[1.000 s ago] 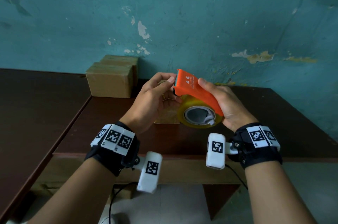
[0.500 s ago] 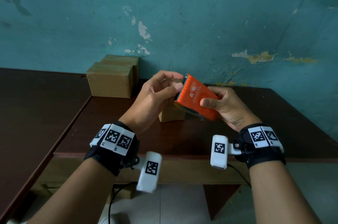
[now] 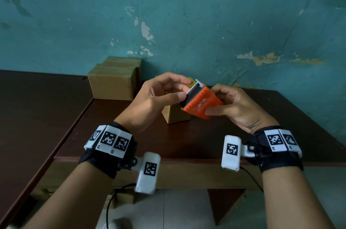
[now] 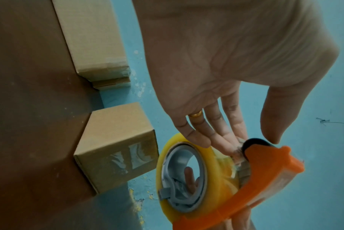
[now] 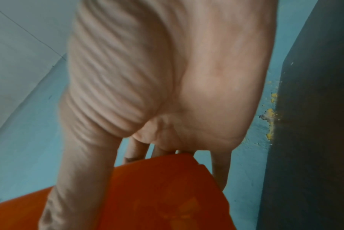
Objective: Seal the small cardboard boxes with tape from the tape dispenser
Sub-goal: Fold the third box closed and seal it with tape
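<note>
Fingers (image 4: 216,133) of the left hand (image 3: 155,97) pinch at the tape dispenser (image 3: 201,102) cutter edge; the right hand (image 3: 237,109) grips its body above the box (image 3: 175,115), near the table (image 3: 187,140) edge.

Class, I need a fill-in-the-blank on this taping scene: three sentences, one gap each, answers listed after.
1. The tape dispenser has a body coloured ____.
2. The dispenser is gripped by the ____ hand.
3. The left hand wears a ring coloured ____.

Missing words: orange; right; gold
</note>
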The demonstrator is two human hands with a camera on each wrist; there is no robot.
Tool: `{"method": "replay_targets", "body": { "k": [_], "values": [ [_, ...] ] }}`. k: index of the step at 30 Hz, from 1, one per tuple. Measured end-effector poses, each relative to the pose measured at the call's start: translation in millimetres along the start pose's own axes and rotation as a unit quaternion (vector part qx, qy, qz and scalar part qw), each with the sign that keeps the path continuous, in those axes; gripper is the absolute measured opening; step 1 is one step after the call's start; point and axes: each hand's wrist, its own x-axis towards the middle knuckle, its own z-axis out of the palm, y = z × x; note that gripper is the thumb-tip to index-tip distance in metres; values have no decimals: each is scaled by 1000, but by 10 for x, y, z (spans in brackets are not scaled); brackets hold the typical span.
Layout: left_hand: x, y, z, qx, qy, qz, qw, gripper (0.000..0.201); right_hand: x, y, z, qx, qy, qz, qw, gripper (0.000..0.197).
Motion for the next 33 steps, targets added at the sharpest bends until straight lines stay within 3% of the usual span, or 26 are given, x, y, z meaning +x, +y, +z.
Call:
{"method": "replay_targets", "body": {
  "k": [12, 18, 26, 33],
  "values": [
    [-9, 116, 15, 43, -26, 11, 999, 42, -56, -206, -29, -30, 16, -70, 997, 45],
    [11, 143, -38, 91, -10, -14, 996, 15, -56, -262, -10, -25, 33, -107, 993, 47],
    [5, 116, 12, 79, -31, -8, 996, 18, -32, -227, -28, 14, 32, -117, 992, 48],
    [-2, 104, 77, 85, -7, 8, 996, 18, -44, -213, -9, 9, 38, -97, 995, 45]
  ]
}}
